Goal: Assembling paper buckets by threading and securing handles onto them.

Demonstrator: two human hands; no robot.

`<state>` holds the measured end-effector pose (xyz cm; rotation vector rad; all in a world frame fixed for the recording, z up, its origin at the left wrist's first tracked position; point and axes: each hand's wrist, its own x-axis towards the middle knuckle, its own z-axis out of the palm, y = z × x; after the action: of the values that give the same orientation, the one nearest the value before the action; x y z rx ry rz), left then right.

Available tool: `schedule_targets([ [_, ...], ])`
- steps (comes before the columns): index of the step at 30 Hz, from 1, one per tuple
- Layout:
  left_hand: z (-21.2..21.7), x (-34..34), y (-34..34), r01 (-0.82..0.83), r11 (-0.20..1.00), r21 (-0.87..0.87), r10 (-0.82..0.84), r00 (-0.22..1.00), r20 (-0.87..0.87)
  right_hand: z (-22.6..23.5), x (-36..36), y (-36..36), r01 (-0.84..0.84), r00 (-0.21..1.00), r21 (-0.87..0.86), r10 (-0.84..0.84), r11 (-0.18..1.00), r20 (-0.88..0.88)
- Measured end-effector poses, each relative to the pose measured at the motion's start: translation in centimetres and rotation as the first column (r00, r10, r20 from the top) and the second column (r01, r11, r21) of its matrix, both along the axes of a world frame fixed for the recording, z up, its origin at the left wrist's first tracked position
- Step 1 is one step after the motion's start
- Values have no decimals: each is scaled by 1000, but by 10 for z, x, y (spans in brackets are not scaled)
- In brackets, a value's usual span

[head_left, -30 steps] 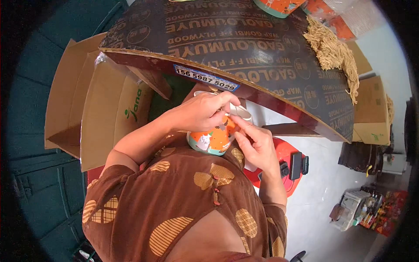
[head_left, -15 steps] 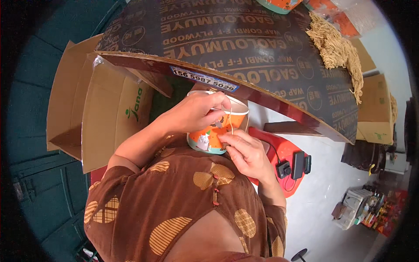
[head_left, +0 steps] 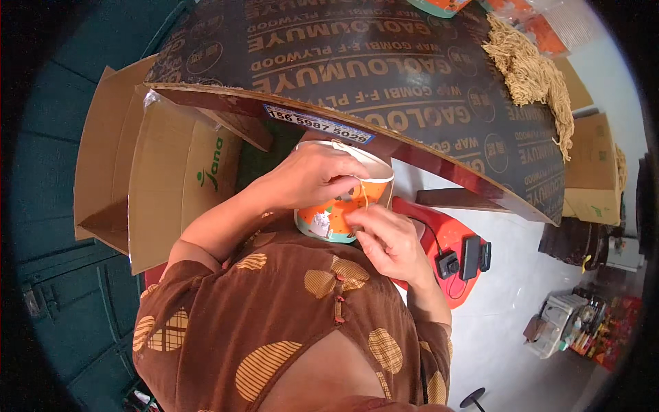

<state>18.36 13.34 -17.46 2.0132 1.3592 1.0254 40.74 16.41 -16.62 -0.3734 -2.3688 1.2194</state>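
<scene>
The round orange paper cup with a white rim and a teal bottom (head_left: 341, 206) sits close to the person's chest, just under the near edge of the big dark plywood board (head_left: 384, 89). The left hand (head_left: 310, 175) lies over the top of the cup with its fingers curled round the rim, so it has hold of the cup. The right hand (head_left: 388, 237) touches the cup's right side, and its fingertips pinch together at a thin pale strip or flap there. The job looks partly done: the cup is held and the strip looks partly pulled, but it is not off yet. The left hand hides the inside of the cup, so I cannot tell what is in it or if a lid is on. A pile of dry yellow noodles (head_left: 532, 72) lies far right on the board. An open brown cardboard box (head_left: 147, 185) stands to the left. A red plastic stool (head_left: 446, 247) with a small black gadget on it sits to the right, partly hidden by the arm.
</scene>
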Motion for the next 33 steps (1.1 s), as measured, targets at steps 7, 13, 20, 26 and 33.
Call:
schedule_targets([
  [7,-3,7,-3,-52,996,74,54,998,-22,-8,-3,-12,407,911,-345,-402,846,89],
  [13,-8,11,-8,-93,987,131,99,994,-38,-11,-18,-6,539,842,19,-537,842,-51],
  [20,-10,13,-14,-170,982,87,171,985,-6,-12,-17,-11,537,841,98,-521,838,-148],
  [26,-6,13,-18,-221,975,13,221,975,6,-15,-9,-19,552,832,106,-541,827,-123],
  [33,1,18,-25,-226,974,4,226,974,-19,-14,-9,-19,547,837,192,-527,815,-151],
])
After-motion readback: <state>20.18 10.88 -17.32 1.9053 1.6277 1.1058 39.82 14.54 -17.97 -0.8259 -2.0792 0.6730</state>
